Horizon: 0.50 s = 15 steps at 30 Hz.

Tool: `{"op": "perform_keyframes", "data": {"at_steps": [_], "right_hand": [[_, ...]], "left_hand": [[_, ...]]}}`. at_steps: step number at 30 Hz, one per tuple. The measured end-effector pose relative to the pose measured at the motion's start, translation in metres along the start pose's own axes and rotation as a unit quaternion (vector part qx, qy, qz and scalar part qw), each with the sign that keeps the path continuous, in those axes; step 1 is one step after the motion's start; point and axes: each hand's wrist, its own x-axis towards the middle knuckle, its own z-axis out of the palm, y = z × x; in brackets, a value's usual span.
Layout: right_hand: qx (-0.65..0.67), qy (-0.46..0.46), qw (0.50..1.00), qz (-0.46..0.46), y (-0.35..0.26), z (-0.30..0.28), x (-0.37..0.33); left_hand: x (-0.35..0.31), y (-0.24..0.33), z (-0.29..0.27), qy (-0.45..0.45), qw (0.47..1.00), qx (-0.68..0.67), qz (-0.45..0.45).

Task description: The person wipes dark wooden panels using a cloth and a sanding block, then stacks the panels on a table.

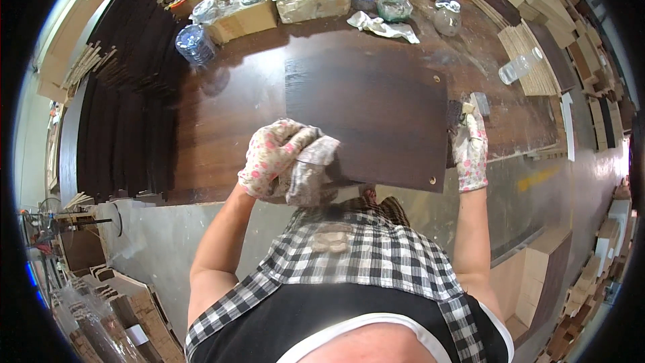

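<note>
A dark brown wooden board (376,124) lies on the table before me, with a brass-coloured round fitting at each of its two right corners. My left hand (272,154), in a floral glove, is closed round a crumpled, stained rag (312,168) at the board's near left corner. Beyond the board's right edge is my right hand (471,154), also gloved, its fingers drawn together and pointing away from me. By those fingertips sit a small yellowish block (468,108) and a grey block (480,104). What the right fingers grip is partly hidden.
Tall stacks of dark panels (124,138) stand at the left. Along the back are a cardboard box (245,23), a wrapped block (314,3), a white cloth (383,27) and several bottles and jars. A clear bottle (521,66) lies at the right, by light boards (527,50).
</note>
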Motion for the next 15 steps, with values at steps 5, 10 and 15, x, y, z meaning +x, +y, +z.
{"op": "perform_keyframes", "data": {"at_steps": [5, 10, 15], "right_hand": [[-0.157, 0.032, 0.976, -0.149, 0.006, 0.047, -0.009], [-0.102, 0.019, 0.968, -0.228, 0.019, 0.079, -0.007], [-0.038, -0.131, 0.958, -0.253, 0.014, 0.115, 0.018]], "left_hand": [[-0.01, -0.081, -0.042, 0.049, 0.954, -0.251, -0.158], [-0.03, -0.076, -0.046, 0.019, 0.947, -0.302, -0.106], [-0.034, -0.068, -0.045, -0.027, 0.999, 0.03, 0.028]]}}
